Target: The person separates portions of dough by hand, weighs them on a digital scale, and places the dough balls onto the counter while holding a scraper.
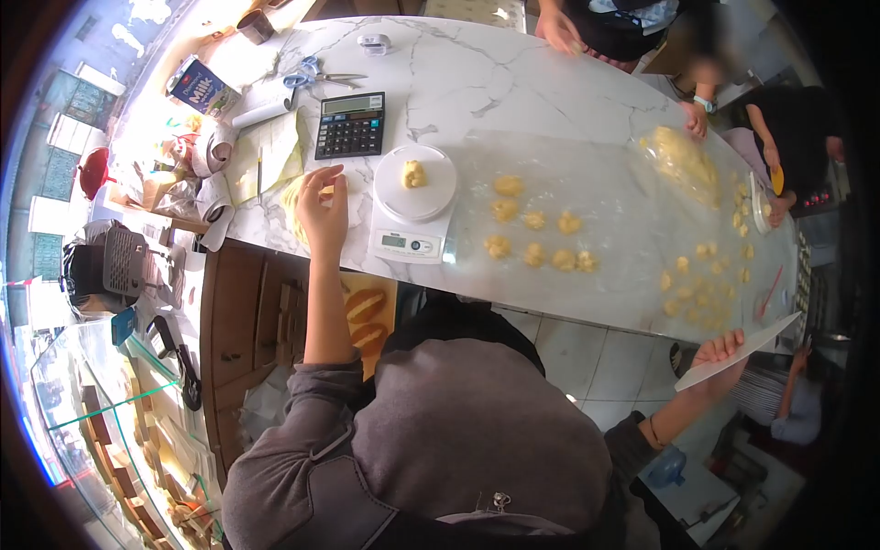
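My left hand (324,213) is over the table left of the white kitchen scale (385,218), fingers bent and apart. Beside and partly beneath it lies a strip of yellow dough (293,207); whether the fingertips touch it is unclear. A small lump of dough (414,174) rests on the scale's round plate. My right hand (720,356) grips a flat white scraper (739,352) at the table's near right edge. Between the hands, several dough pieces (534,255) sit on a clear plastic sheet (623,211).
A calculator (350,126), scissors (321,75) and milk carton (203,87) occupy the left end. A large bagged dough mass (683,165) and several smaller pieces (701,298) lie to the right. Co-workers' hands (559,32) appear at the far edge and right end.
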{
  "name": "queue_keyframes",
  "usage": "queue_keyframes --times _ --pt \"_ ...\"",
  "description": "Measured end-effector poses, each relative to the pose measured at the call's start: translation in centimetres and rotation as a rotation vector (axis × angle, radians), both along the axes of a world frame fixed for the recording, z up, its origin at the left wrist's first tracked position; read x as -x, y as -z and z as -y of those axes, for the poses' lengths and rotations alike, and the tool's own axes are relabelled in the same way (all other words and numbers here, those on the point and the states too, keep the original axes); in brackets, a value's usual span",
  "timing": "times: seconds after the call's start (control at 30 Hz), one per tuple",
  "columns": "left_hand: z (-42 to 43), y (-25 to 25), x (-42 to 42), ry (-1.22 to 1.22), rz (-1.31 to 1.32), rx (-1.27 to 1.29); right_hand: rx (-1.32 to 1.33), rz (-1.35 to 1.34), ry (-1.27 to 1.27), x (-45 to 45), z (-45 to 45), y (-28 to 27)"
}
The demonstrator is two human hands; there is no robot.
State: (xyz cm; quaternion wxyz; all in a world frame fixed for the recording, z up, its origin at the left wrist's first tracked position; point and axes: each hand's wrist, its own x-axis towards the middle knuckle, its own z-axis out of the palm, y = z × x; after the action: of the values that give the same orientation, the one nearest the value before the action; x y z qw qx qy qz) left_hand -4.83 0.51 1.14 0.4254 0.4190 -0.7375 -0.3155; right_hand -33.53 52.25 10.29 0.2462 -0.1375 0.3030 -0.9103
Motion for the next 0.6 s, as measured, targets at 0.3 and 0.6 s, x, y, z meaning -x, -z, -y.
queue_keyframes --times 0.3,0.6 --pt "-2.4 -0.6 0.1 -0.027 -0.047 0.001 -0.112 0.043 -0.044 0.0 -0.3 2.0" --pt "-2.0 2.1 3.5 0.236 0.029 -0.069 -0.472 0.222 0.013 -0.1 6.2 3.9"
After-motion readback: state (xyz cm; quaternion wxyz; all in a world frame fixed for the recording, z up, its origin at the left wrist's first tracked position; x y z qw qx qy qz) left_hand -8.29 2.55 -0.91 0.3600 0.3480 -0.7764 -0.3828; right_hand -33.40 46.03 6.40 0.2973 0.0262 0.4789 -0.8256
